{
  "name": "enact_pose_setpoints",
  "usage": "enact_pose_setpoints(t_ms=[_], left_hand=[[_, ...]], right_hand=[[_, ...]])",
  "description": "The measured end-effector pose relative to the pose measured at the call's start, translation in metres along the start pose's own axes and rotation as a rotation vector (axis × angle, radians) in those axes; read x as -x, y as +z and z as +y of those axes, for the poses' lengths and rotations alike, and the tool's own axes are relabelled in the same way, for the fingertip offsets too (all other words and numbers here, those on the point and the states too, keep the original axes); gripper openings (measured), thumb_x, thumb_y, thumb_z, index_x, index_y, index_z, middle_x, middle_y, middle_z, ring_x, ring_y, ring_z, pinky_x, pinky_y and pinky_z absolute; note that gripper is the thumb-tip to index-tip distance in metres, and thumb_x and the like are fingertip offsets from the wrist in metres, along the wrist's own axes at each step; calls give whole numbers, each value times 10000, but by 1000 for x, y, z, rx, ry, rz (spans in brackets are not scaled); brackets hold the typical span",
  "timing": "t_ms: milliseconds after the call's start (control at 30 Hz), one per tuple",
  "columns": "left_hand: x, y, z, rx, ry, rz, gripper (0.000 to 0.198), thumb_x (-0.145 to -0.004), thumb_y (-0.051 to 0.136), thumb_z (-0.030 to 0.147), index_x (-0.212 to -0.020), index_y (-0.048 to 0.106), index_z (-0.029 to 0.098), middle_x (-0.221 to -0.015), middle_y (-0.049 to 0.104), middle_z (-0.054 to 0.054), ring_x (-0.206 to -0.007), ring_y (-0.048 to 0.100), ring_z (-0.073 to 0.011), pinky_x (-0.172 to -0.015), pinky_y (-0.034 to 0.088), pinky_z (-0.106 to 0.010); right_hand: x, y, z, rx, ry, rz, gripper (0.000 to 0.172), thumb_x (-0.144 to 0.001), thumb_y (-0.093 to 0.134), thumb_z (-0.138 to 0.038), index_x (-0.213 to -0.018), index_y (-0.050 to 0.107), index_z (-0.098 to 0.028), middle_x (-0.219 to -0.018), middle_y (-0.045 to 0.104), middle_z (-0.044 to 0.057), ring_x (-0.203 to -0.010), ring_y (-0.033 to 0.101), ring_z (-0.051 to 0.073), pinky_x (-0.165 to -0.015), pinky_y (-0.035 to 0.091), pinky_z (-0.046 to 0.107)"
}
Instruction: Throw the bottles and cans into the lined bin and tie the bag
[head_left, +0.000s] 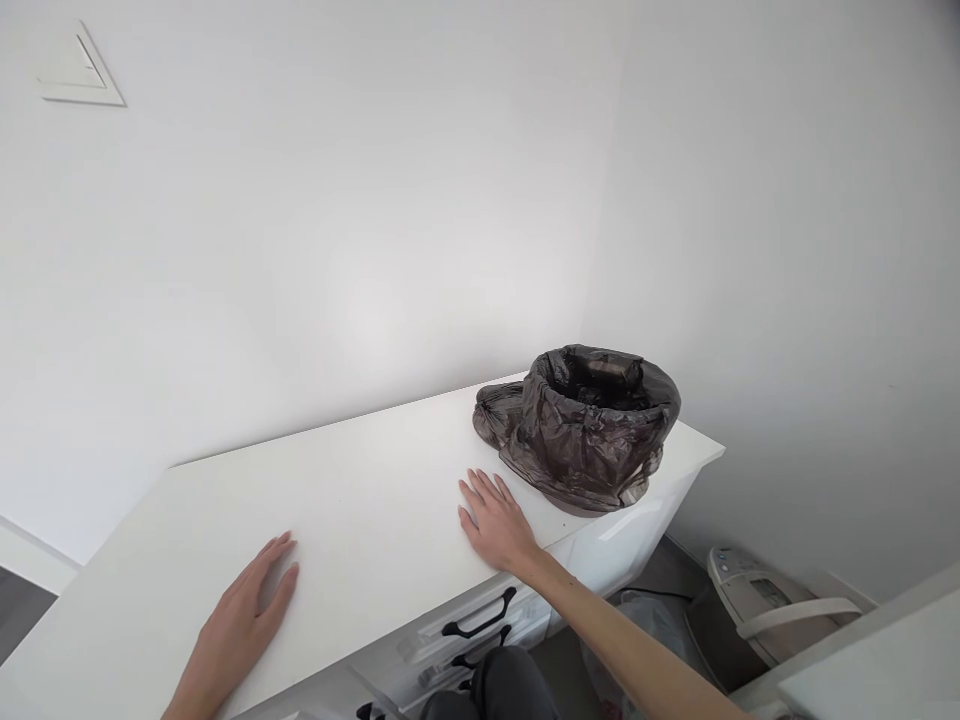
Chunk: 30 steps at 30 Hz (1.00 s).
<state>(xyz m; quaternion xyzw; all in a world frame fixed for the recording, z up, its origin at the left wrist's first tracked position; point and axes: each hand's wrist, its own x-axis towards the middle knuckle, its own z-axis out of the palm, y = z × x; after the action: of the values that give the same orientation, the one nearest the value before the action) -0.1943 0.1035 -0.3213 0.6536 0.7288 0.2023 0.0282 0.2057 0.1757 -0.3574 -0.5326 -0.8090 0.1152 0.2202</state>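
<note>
My left hand [241, 618] rests on the left part of the white cabinet top [360, 520], thumb apart from the fingers, holding nothing. Nearer the right end, my right hand [496, 520] lies flat at the front edge with its fingers spread and nothing in it. Just beyond and to the right of it stands a round bin lined with a dark plastic bag [592, 440]. The bag is folded over the rim, and a bunched part of it sticks out to the left. My right hand is close to the bag but apart from it.
Drawers with black handles [480, 615] are below the front edge. A beige appliance with a carrying handle [765, 610] sits on the floor at the right, beside a clear plastic bag [652, 635]. White walls rise behind, with a switch plate [79, 70] at the upper left.
</note>
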Motion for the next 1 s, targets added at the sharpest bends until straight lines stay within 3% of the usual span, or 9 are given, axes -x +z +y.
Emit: enact_pose_setpoints(t_ms=[267,767,900,1000], left_hand=[[1,-4,2,-29,33,-7,566,-1005,391,602,-1489,519,337,-1606,508,10,-1459,508,-293,-1192,454,-508],[7,-8,6,-41,69,24,546,-1005,405,575,-1464,562,323,-1586,534,-1,-1440,534,-289,-1164,489,-503],[8,-9,7,-37,63,32,553,-1006,379,579,-1458,569,322,-1576,544,3,-1443,531,-286,-1147,509,-503],[9,-9,7,-35,58,28,549,-1007,376,578,-1454,571,326,-1581,537,7,-1452,522,-282,-1153,503,-506]], right_hand=[[3,-9,-8,1,6,38,602,-1110,246,-432,-1607,416,-137,-1706,292,99,-1605,221,220,-1334,128,440],[5,-3,-9,53,-20,93,552,-1101,320,-385,-1582,462,-157,-1686,341,99,-1589,273,232,-1322,207,466],[7,0,-11,74,-19,112,527,-1085,369,-337,-1564,491,-154,-1677,370,130,-1578,303,250,-1305,260,469],[4,-3,-12,120,-48,167,540,-1023,455,-232,-1552,498,-133,-1700,310,170,-1588,265,305,-1269,328,500]])
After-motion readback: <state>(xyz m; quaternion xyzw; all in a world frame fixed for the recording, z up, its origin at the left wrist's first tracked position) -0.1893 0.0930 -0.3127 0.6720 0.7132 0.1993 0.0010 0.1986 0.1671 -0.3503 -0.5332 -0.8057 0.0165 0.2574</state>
